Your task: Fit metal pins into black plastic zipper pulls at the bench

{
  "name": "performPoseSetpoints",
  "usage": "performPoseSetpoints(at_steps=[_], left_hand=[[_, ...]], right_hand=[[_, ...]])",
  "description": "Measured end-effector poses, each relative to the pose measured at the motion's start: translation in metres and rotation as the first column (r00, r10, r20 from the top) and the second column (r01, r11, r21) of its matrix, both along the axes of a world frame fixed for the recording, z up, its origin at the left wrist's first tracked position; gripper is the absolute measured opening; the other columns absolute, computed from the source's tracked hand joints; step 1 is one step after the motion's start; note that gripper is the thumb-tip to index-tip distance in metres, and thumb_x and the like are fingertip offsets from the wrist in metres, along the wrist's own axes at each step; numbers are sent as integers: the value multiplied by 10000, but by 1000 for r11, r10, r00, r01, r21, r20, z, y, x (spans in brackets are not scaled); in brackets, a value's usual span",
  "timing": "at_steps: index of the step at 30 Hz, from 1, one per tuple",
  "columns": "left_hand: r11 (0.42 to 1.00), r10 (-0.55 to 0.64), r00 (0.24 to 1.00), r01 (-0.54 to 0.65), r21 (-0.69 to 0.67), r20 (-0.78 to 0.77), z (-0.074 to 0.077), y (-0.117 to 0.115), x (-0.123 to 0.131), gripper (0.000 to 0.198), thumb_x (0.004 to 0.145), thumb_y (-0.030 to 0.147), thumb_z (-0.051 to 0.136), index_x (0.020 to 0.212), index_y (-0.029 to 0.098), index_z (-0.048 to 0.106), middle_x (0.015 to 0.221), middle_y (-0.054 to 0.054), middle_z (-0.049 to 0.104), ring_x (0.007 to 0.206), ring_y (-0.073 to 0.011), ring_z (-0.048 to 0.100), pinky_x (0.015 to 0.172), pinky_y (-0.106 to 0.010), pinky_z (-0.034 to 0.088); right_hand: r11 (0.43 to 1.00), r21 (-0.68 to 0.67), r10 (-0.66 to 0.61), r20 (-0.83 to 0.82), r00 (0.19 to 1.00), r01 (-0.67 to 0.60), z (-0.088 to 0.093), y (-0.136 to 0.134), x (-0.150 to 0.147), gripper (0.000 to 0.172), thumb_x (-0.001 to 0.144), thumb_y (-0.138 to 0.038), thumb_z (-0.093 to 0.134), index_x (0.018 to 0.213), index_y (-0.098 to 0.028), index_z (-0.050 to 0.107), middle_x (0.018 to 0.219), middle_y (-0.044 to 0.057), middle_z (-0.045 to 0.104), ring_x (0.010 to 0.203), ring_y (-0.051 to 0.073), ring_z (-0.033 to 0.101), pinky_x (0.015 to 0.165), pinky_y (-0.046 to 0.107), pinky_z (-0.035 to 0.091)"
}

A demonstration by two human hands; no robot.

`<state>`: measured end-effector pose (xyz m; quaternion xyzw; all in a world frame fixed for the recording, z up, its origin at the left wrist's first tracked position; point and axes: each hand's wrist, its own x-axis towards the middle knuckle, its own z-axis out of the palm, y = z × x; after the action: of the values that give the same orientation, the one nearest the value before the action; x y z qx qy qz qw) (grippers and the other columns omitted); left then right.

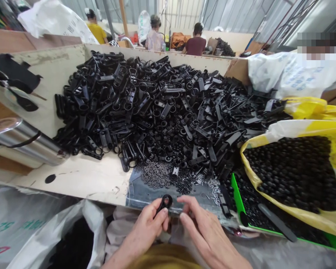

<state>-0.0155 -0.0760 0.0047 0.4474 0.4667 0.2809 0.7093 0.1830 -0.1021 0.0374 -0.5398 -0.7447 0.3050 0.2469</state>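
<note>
My left hand (154, 220) is closed around a black plastic part with a ring-shaped end (166, 202), held at the near edge of the bench with the ring upward. Just to its right, my right hand (197, 224) has its thumb and index finger apart, and nothing shows between them. Beyond both hands lie small grey metal pins (155, 175) and thinner silver pins (215, 190) on a dark mat (145, 194). Behind these rises a heap of black plastic handle-like parts (128, 97), with small black toothed rings (168, 130) in front of it.
At the right are a yellow-rimmed sack of black pieces (296, 175) and a green tray (236, 194). A steel flask (28, 140) leans at the left. An open white sack (96, 220) stands below the bench edge. Several people (196, 41) sit farther back.
</note>
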Motion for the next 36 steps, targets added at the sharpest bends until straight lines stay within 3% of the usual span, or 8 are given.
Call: performPoseSetpoints(at_steps=[3,7,18,21,25,29,33,36], left_hand=[[1000,12,1000,-12,-19,-2,1,1,2,601,859,733,613,1030,156,616,613,62,501,496,-76,297,488,-237,194],[1000,14,1000,-14,-25,-14,7,2,3,630,838,751,626,1043,155,605,605,69,489,497,-78,302,488,-237,192],[997,81,997,-81,-6,4,-10,-4,4,558,857,711,641,985,168,632,589,67,489,481,-75,279,465,-228,181],[994,112,994,-112,1,-21,-10,-3,7,563,861,715,625,998,169,625,594,74,479,481,-77,264,468,-225,196],[992,124,989,-122,24,-83,-4,-3,10,478,888,665,621,935,189,627,616,60,487,520,-101,332,506,-229,264],[968,232,950,-204,147,-208,2,-4,13,329,808,534,758,869,220,679,638,14,577,611,-177,497,587,-268,374],[945,269,929,-204,255,-255,-1,-8,10,280,759,419,804,980,255,749,752,-39,697,808,-281,644,708,-311,456],[920,345,891,-259,294,-294,-1,-6,-3,351,750,420,816,1056,262,749,658,-4,644,753,-261,631,654,-290,443]], right_hand=[[998,55,31,58,998,-34,-7,0,2,282,1102,-243,315,1170,-257,588,889,18,725,729,173,725,646,258,504],[993,93,62,146,987,-76,-20,-1,-1,348,1063,-161,332,1249,-265,607,893,35,732,728,190,741,637,257,504],[989,-95,110,-17,994,-111,-15,2,-3,343,1067,-164,386,1276,-265,637,1040,25,801,898,196,781,760,265,553],[990,-56,134,159,978,-127,-11,7,-6,415,989,-79,422,1306,-249,631,979,42,804,822,206,786,663,254,532],[991,27,101,458,883,-128,-15,5,-18,546,806,-9,548,1300,-225,639,830,52,787,579,209,731,492,262,430],[994,105,-26,472,881,-27,-20,-1,-33,372,864,-68,590,1201,-206,665,736,61,755,526,190,677,505,263,428],[997,59,20,368,930,-45,5,-2,-17,198,931,-103,580,985,-235,717,669,14,735,543,172,674,522,252,409],[991,14,123,263,957,-131,31,7,11,175,986,-200,607,1016,-295,751,701,-32,750,621,162,706,538,235,402]])
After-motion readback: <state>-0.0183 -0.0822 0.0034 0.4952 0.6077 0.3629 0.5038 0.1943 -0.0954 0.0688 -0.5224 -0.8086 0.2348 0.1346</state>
